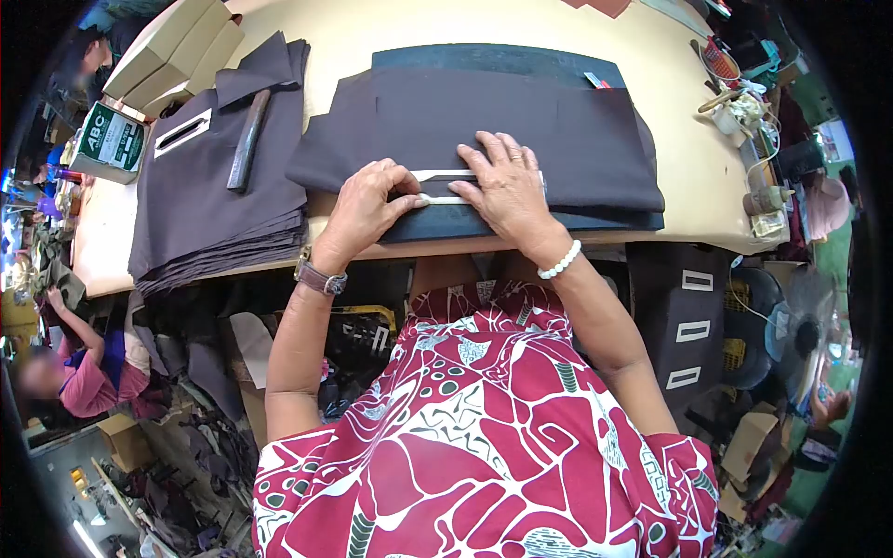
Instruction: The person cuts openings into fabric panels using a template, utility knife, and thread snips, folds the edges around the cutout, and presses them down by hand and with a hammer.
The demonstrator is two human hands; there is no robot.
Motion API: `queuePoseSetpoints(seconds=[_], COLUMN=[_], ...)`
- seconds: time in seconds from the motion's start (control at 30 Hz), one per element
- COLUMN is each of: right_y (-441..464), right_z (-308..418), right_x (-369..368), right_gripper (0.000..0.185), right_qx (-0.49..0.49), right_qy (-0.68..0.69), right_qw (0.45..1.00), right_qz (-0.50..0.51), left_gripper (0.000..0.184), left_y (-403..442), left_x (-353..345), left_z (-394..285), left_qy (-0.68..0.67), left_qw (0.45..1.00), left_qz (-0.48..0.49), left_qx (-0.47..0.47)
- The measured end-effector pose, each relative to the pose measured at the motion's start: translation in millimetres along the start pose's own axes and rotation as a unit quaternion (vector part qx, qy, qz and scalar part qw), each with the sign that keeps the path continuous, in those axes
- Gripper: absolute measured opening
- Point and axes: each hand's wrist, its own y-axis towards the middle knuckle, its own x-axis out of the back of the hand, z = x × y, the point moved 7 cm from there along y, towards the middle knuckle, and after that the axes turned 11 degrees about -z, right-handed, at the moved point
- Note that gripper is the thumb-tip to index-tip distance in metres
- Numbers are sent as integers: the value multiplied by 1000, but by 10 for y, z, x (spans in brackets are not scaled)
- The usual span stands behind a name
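A dark fabric piece (465, 116) lies over a dark board (498, 58) at the table's near edge. On the fabric is a white strip frame (445, 174) with a long slot. My left hand (370, 206) pinches the frame's left end between thumb and fingers. My right hand (507, 189), fingers spread, lies flat on the frame's right part and the fabric, covering some of it. To the left, a stack of dark fabric pieces (214, 209) carries a metal bar (249, 139) and another white slotted frame (183, 133).
A green and white ABC box (110, 139) and cardboard boxes (177, 51) stand at the left. Tools and a basket (718, 60) line the right edge. Below the table hangs dark fabric with white frames (694, 331). A person (93, 377) is at the lower left.
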Motion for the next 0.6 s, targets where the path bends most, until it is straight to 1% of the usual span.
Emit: queuePoseSetpoints(seconds=[0.07,0.13,0.23,0.27,0.37,0.4,0.5,0.53,0.6], right_y=[40,71,118,126,137,168,166,150,99], right_z=[122,228,299,290,184,136,-94,-162,-300], right_x=[-96,-174,-177,-155,-90,-7,179,266,357], right_gripper=[44,45,46,51,56,58,55,53,51], right_qx=[9,17,9,13,12,-3,-24,-25,-44], right_qy=[15,29,49,58,90,114,115,117,99], right_qw=[1000,999,999,998,996,993,993,992,994], right_qz=[-7,-20,-8,-4,24,38,-13,-33,-30], left_gripper=[23,28,36,39,45,45,40,37,33], left_y=[-11,-17,-34,-32,-43,-46,-65,-65,-63], left_x=[-13,-10,5,7,32,40,45,34,26], left_z=[34,43,58,54,-24,-34,-27,-9,15], left_qy=[1,-27,-50,-54,-46,-37,-18,-16,-10], left_qw=[1000,999,998,997,997,998,998,998,996], left_qz=[2,-14,-20,-17,-3,-20,-48,-55,-68], left_qx=[2,27,46,48,54,50,28,35,48])
